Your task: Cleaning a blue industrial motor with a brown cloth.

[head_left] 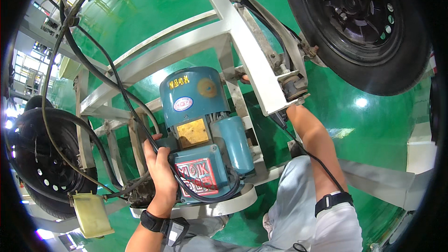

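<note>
left hand [161, 170] on blue motor [205, 130], grey frame [186, 49]

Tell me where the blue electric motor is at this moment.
In the head view, the blue electric motor sits near the centre, mounted on the grey metal frame, with the left hand touching its left side.

My left hand [161, 170] rests on the blue painted-metal motor [200, 126], smooth and slightly scuffed; the white steel frame [242, 42] looks chipped, the green floor [154, 4] glossy.
</note>
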{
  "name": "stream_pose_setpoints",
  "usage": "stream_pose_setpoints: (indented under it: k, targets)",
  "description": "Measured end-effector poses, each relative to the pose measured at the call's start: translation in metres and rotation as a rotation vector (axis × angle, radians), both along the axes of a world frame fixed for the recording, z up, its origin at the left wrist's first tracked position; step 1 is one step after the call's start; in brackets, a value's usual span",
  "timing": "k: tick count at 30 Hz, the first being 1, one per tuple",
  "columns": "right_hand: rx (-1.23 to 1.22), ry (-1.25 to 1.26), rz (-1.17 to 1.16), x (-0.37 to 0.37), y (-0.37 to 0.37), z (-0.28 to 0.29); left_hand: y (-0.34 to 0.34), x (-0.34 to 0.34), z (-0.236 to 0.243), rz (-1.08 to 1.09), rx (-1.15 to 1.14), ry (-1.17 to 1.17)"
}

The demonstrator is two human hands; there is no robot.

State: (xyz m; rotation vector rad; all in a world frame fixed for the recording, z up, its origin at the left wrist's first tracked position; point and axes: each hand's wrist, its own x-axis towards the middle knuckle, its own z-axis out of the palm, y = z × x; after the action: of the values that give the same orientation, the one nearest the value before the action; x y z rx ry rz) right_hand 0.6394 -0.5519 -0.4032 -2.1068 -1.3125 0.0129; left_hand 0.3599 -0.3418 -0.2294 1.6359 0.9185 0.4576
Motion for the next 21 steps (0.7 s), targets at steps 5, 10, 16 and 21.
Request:
stream_pose_setpoints:
  k: [5, 10, 16, 21]
  targets:
    - [-0.104, 0.169, -0.061, 0.026, 0.018, -0.035, 0.000, 0.004, 0.003, -0.014, -0.005, 0.015]
    - [-0.331, 0.226, 0.028, -0.008, 0.005, -0.038, -0.002, 0.003, 0.007, -0.003, -0.005, 0.037]
    - [-0.438, 0.154, 0.055, -0.002, -0.014, -0.012, -0.006, 0.005, 0.009, -0.045, 0.051, 0.057]
    - [-0.321, 0.262, -0.011, 0.029, 0.004, -0.034, -0.006, 0.004, 0.010, -0.016, -0.009, 0.015]
